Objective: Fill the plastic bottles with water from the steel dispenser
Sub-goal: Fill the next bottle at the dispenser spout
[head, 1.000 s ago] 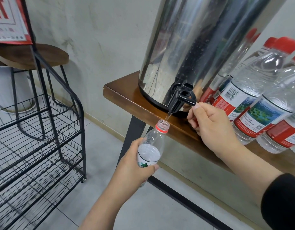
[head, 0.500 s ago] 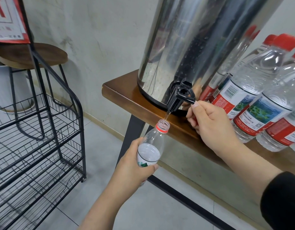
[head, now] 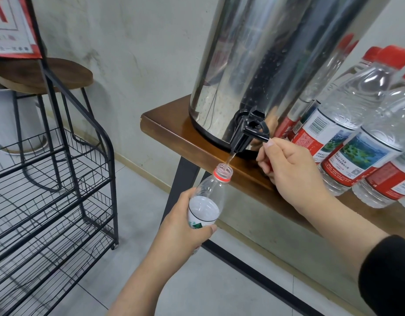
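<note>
A tall steel dispenser [head: 260,65] stands on a brown wooden table [head: 174,131]. Its black tap [head: 249,133] hangs over the table's front edge, and a thin stream of water runs from it. My left hand [head: 181,226] grips an uncapped clear plastic bottle [head: 208,197] with a red neck ring, tilted with its mouth under the stream. My right hand [head: 290,169] has its fingers curled, and the thumb and forefinger pinch the tap's lever. A red piece shows inside that fist.
Several capped bottles [head: 347,137] with red labels stand on the table right of the dispenser. A black wire rack [head: 60,190] stands on the tiled floor at left, with a round wooden stool [head: 44,76] behind it. A black table leg [head: 185,176] drops behind the bottle.
The hands, bottle and tap keep their places while water keeps running into the bottle. The view has shifted slightly.
</note>
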A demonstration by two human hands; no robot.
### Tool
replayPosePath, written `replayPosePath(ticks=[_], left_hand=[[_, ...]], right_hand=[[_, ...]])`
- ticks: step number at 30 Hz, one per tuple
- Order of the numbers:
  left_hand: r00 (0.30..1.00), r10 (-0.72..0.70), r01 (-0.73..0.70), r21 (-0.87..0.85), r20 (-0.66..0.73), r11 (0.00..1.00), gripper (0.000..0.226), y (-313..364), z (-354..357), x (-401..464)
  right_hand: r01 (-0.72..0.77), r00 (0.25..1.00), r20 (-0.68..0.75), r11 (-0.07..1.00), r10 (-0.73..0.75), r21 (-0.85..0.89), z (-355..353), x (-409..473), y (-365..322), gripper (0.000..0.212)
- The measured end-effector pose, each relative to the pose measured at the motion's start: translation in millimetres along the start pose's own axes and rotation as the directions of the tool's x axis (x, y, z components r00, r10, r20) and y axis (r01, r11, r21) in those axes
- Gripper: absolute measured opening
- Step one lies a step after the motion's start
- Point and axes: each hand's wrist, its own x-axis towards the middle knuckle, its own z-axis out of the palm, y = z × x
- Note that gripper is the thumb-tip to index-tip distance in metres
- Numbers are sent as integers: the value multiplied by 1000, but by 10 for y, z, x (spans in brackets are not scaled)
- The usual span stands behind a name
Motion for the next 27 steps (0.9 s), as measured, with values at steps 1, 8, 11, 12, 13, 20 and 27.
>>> replayPosePath(ticks=[1,8,11,12,13,20,27], left_hand=[[1000,1,-1,-3,-4,1000,73,1,-1,-3],[1000,9,-9,-9,-13,1000,73,-3,-5,-1],[1000,10,-10,-10,-9,1000,73,3,-12,-3],[1000,8,-8,-14,-8,1000,73,2,-10,0],[1000,4,-4,-18,-8,1000,72,1,-11,-2],[1000,11,-11,-23,-5,1000,73,5,-5,-1],[1000,6,-6,-30,-7,1000,73,12,-5,-5]], right_hand=[[-1,1000,1,1000,1,4,1,0,0,42],[0,1000,2,1000,0,1,4,3,-2,42],[-1,1000,3,1000,1,-5,1,-2,-11,43],[-3,1000,3,1000,3,-9,0,-2,-10,43],[-4,1000,4,1000,4,-9,-1,-3,-11,43],[-8,1000,3,1000,8,-6,-2,-4,-13,43],[-5,1000,-1,1000,5,-7,-2,-3,-14,43]])
